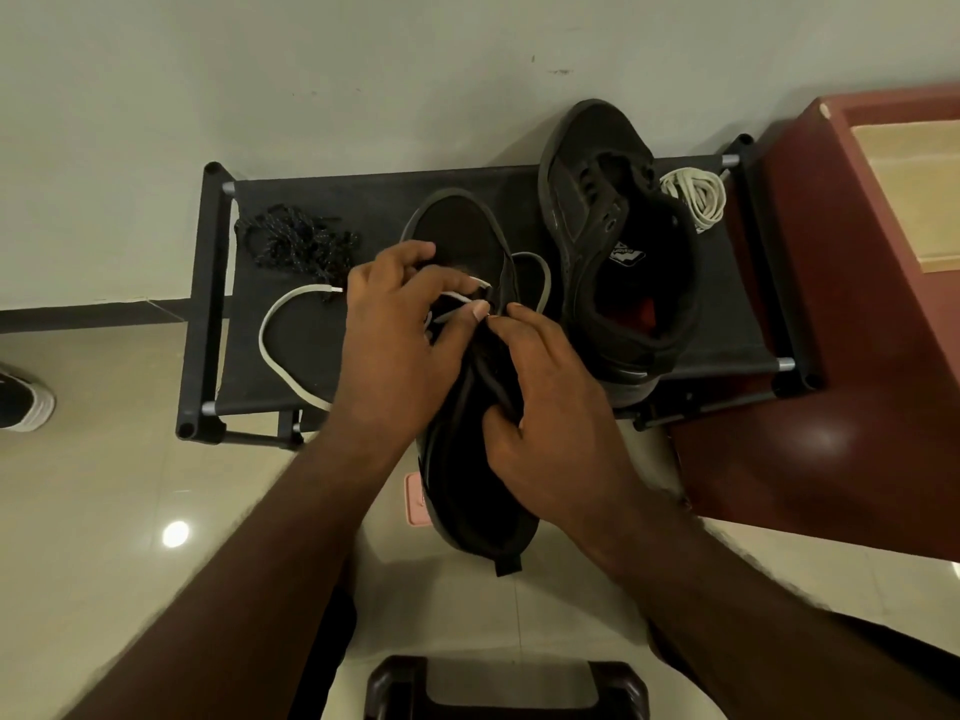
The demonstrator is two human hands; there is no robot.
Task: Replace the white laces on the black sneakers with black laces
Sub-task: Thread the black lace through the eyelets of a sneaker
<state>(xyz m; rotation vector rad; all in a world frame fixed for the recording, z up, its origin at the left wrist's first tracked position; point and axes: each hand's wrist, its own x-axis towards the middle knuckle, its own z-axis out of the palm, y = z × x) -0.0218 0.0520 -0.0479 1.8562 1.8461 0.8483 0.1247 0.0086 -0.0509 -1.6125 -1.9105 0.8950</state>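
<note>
A black sneaker [457,236] lies toe-away across the front edge of a low black rack [363,189]. My left hand [400,330] pinches its white lace [275,345] near the lower eyelets; the lace loops out to the left and a second strand [543,283] curves to the right. My right hand [545,407] grips the sneaker's tongue and side. A second black sneaker [623,236], without a lace, lies on the rack to the right. Behind it sits a bundled white lace [696,197]. A heap of black laces [296,241] lies at the rack's left.
A dark red cabinet [841,356] stands right of the rack, against a pale wall. A black-and-white shoe [23,402] shows at the left edge on the tiled floor. A dark stool [504,688] is below me, and a pink object [415,498] peeks out under the sneaker.
</note>
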